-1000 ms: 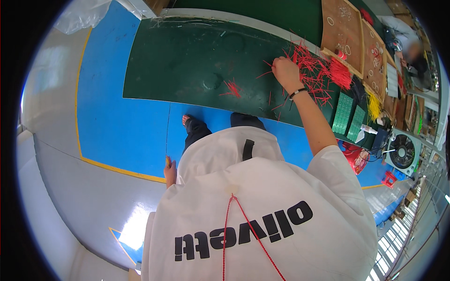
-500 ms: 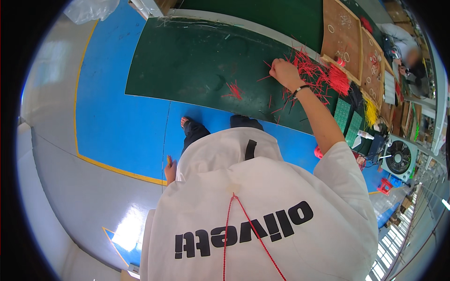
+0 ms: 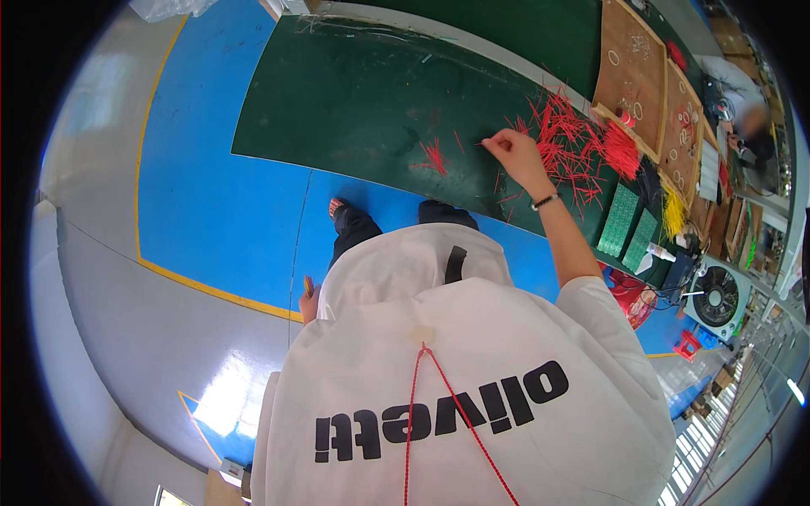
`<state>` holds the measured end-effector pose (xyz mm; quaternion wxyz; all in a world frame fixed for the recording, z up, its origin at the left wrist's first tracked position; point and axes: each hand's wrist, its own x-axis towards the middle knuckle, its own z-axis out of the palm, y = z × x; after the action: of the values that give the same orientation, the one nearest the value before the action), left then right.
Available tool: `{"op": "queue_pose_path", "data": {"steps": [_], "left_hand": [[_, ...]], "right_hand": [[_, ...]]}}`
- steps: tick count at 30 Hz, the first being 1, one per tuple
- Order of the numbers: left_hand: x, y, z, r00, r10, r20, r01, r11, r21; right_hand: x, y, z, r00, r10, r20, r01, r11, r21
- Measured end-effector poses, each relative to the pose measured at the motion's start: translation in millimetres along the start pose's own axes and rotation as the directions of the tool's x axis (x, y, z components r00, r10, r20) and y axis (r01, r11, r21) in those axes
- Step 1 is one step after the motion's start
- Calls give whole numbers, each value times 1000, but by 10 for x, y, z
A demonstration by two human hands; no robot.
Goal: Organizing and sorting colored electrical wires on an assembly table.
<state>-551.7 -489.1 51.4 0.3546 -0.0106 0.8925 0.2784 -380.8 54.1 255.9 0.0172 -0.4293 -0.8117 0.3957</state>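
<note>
My right hand (image 3: 519,160), with a dark beaded band at its wrist, hovers over the green tabletop (image 3: 354,93). Its thumb and forefinger are pinched together, and whatever they hold is too small to make out. Just to its right spreads a loose heap of thin red wire pieces (image 3: 564,139). A small red cluster (image 3: 434,158) lies on the left of this hand, with a single red piece (image 3: 458,141) beside it. Down by my side, my left hand (image 3: 309,304) is closed around a small yellowish object (image 3: 307,285), mostly hidden.
Wooden trays (image 3: 629,67) with white rings stand at the table's far right. Near them are a bundle of yellow wires (image 3: 673,212), green perforated boards (image 3: 620,218) and a box fan (image 3: 717,291). Another person (image 3: 742,101) sits beyond. The blue floor (image 3: 228,219) lies left of the table.
My right hand has drawn back from the red heap, a little toward me. One red piece now lies separately beside the small cluster. My left hand stays by my side.
</note>
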Motion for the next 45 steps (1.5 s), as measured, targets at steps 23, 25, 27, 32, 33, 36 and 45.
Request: {"op": "queue_pose_path", "data": {"steps": [23, 25, 27, 32, 33, 36, 45], "left_hand": [[148, 261, -87, 991, 67, 117, -49, 987, -151], [164, 281, -89, 993, 42, 110, -22, 984, -176], [165, 341, -89, 995, 33, 98, -14, 982, -190], [138, 347, -86, 996, 50, 72, -36, 983, -181], [139, 310, -88, 995, 72, 66, -63, 988, -139], [110, 344, -22, 998, 44, 43, -36, 986, -163], [46, 258, 7, 997, 5, 76, 5, 992, -129]], "right_hand": [[-426, 238, 396, 967, 162, -195, -236, 860, -453], [-435, 221, 396, 967, 130, -217, -227, 822, -522], [-454, 237, 381, 966, 136, -220, -237, 807, -541], [-409, 153, 326, 972, 137, -192, -225, 773, -593], [-378, 162, 284, 980, 92, -176, -175, 819, -546], [-120, 318, 46, 970, -65, -233, -53, 882, -469], [409, 436, -149, 957, -160, -241, 52, 915, -401]]}}
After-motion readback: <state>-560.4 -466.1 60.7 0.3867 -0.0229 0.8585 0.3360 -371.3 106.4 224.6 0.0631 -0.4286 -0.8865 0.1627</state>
